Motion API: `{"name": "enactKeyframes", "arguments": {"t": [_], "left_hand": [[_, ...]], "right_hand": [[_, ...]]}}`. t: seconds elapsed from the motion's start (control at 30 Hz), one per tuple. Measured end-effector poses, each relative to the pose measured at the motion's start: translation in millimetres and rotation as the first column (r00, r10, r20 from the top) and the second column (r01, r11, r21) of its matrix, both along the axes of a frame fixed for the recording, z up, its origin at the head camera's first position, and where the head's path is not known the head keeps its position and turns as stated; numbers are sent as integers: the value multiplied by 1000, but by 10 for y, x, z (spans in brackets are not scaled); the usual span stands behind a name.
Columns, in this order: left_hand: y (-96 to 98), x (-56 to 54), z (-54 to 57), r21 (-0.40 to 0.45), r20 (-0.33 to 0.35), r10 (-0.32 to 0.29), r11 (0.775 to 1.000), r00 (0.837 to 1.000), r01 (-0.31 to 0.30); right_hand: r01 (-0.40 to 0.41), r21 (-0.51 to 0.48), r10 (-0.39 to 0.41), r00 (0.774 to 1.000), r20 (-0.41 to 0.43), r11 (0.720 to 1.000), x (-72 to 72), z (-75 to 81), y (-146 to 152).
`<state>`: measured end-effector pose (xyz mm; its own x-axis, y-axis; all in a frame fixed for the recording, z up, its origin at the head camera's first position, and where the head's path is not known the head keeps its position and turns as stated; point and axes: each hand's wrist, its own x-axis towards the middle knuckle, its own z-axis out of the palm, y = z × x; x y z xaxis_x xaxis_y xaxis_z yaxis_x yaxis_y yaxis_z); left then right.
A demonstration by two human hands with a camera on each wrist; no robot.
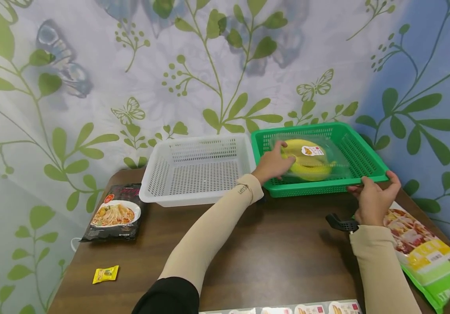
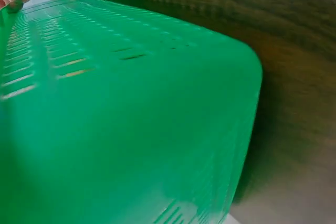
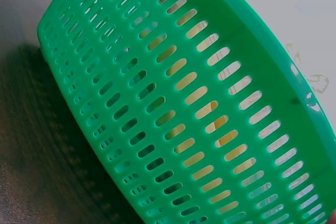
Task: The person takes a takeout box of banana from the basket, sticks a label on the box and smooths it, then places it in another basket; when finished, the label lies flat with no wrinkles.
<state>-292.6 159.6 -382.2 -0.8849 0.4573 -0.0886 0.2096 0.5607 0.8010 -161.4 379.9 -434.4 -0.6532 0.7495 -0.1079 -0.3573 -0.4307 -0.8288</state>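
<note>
A green plastic basket (image 1: 360,150) stands at the back right of the table. In it lies a clear plastic pack of bananas (image 1: 311,159) with a white label. My left hand (image 1: 276,162) reaches over the basket's left side and grips the pack's left end; some of its fingertips are hidden. My right hand (image 1: 376,196) holds the basket's front right corner by the rim. Both wrist views mostly show the slotted outer wall of the basket (image 2: 131,108), and yellow shows through the slots of the basket (image 3: 173,103) in the right wrist view.
Left of the green basket stands a white basket (image 1: 199,198). A black food packet (image 1: 116,213) and a small yellow packet (image 1: 105,274) lie at the left. A green-and-white food bag (image 1: 429,257) lies at the right. Printed labels (image 1: 307,308) line the front edge.
</note>
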Motion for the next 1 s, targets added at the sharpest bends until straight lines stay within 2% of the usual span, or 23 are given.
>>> {"name": "enactKeyframes", "arguments": {"t": [0.13,0.23,0.4,0.53,0.6,0.67,0.83,1.0], "left_hand": [[45,-13,6,-78,-14,-20,997,1000,19],[92,-18,-10,-170,-46,-29,985,999,21],[151,31,-45,-328,-82,-29,945,996,1],[140,127,-37,-422,-141,-49,907,989,-15],[123,173,-23,-443,-181,-54,896,982,-33],[115,199,-17,-440,-216,-49,896,975,-53],[121,182,-17,-421,-260,-35,903,965,-81],[134,179,-6,-441,-308,-12,888,951,-132]], "right_hand": [[2,3,-2,1000,-6,1000,-8,-8,3],[-2,2,2,1000,-6,1000,-12,-14,5],[-4,10,4,1000,7,1000,-5,-23,0],[-4,17,4,1000,20,1000,-2,-37,-17],[-4,20,4,1000,26,1000,-3,-45,-25],[-1,29,0,1000,27,1000,-4,-49,-29],[3,50,-4,1000,16,999,-6,-50,-21],[-2,32,2,1000,8,999,1,-57,-22]]}}
